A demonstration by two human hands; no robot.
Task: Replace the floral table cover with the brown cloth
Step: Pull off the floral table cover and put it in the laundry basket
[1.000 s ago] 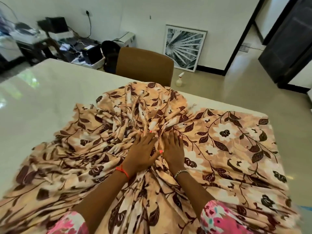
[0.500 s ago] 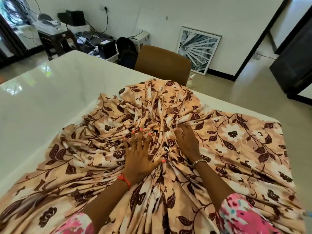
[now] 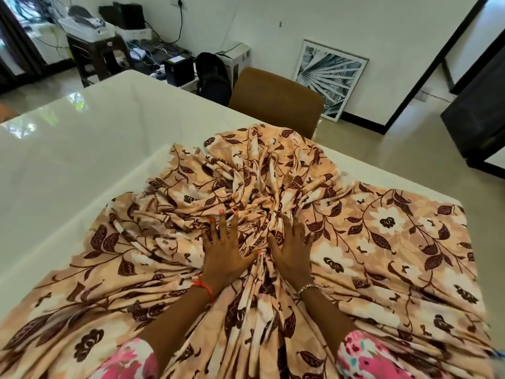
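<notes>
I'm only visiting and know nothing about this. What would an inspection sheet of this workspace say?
Surface: glossy cream table, partly uncovered on its left and far side.
Job's things: floral table cover, bunched into folds, still on the table; brown cloth not seen.
Clutter: boxes and electronics on the floor by the far wall.
Grip: left hand and right hand, fingers spread, press on the gathered folds.
Cables: black cable hangs from a wall socket.
Surroundings: brown chair at the far edge; framed picture leaning on the wall.

Left hand (image 3: 228,258) and right hand (image 3: 291,255) press flat on bunched floral cover (image 3: 382,255).
</notes>
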